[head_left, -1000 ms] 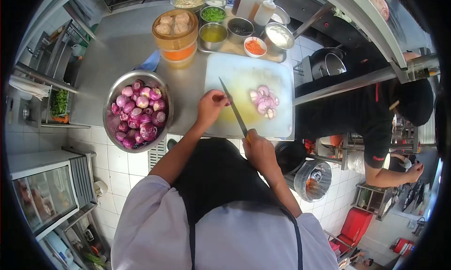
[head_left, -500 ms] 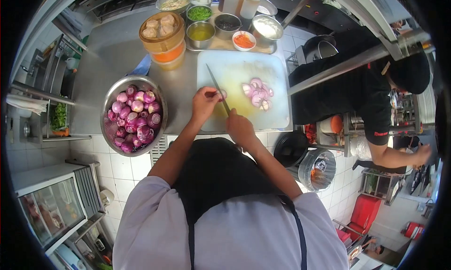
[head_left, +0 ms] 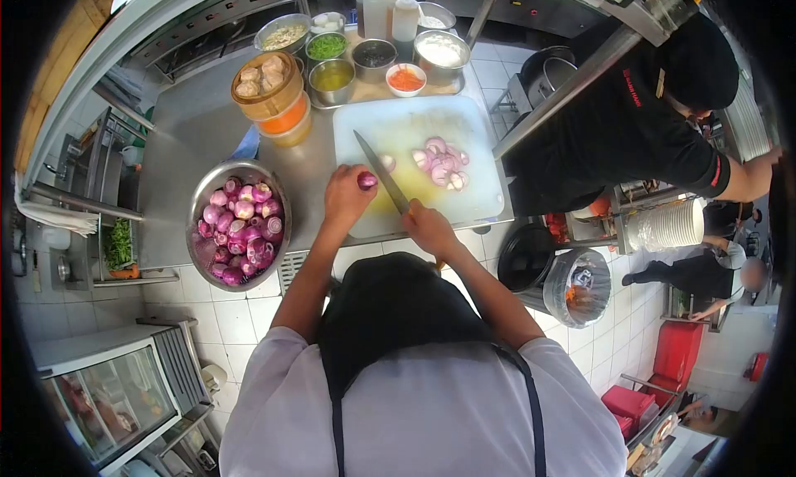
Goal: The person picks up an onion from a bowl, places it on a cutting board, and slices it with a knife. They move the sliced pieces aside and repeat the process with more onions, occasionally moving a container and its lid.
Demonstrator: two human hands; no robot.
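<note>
Currently, the right hand (head_left: 427,226) is closed around a knife (head_left: 381,172) slanting over the cutting board (head_left: 485,203), while the left hand (head_left: 347,197), fingers drawn in, holds a small, deep purple onion piece (head_left: 367,180) near the board's left edge. Left of that hand, a metal bowl (head_left: 197,236) contains glossy onions (head_left: 240,224), purple to pink, some pale-ended; right of the blade, cut onion (head_left: 439,163) lies heaped on the board, white-faced with purple rims. Farther back stand a steamer (head_left: 269,95) of dumplings (head_left: 261,76), a bowl of orange shreds (head_left: 406,80) and squeeze bottles (head_left: 405,19).
</note>
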